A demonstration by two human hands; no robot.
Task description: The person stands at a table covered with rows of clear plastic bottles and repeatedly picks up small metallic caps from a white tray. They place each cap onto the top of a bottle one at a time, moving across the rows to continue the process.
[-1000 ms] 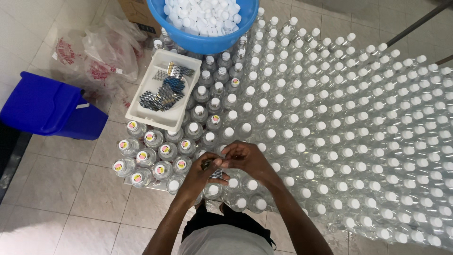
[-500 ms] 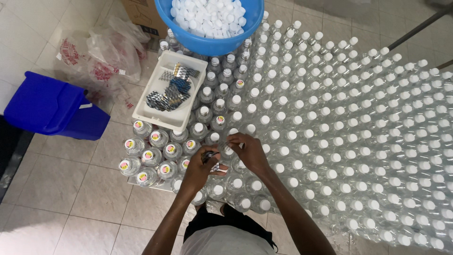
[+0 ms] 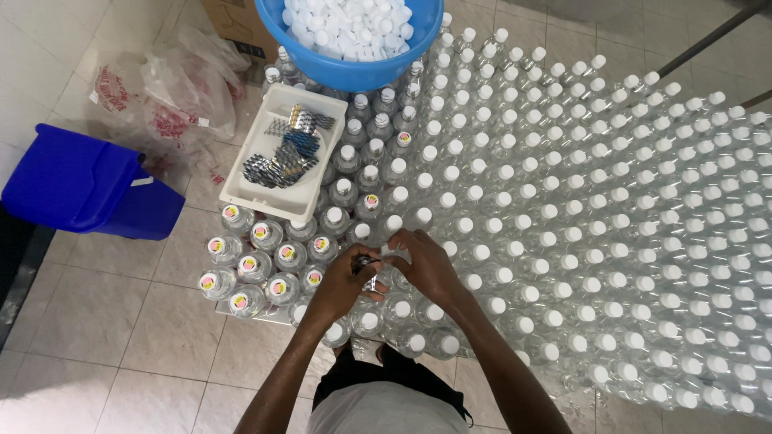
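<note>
my left hand (image 3: 344,283) and my right hand (image 3: 425,265) meet close together over the near edge of a great field of clear plastic bottles (image 3: 563,225) standing upright on the tiled floor (image 3: 104,337). between the fingertips of both hands i pinch a small dark seal band (image 3: 366,262), the left gripping it from the left side, the right curled over it from the right; it sits just above the neck of a bottle (image 3: 374,283) right under my hands, though my fingers hide whether the band touches the cap.

most of the bottles stretching away to the right carry plain white caps. a smaller cluster of sealed bottles (image 3: 257,265) just to the left of my left hand shows coloured round tops, red and yellow on white. beyond that cluster, a white tray (image 3: 241,189) rests on top of the bottles and holds a loose heap of dark and silvery seal bands (image 3: 289,149). further ahead, a blue basin (image 3: 354,74) filled with loose white caps (image 3: 346,24) also sits on the bottles. on the floor to the left lie a blue bin (image 3: 80,189) tipped on its side and crumpled clear plastic bags (image 3: 169,96) with red print. a cardboard box (image 3: 237,28) stands behind the basin.
</note>
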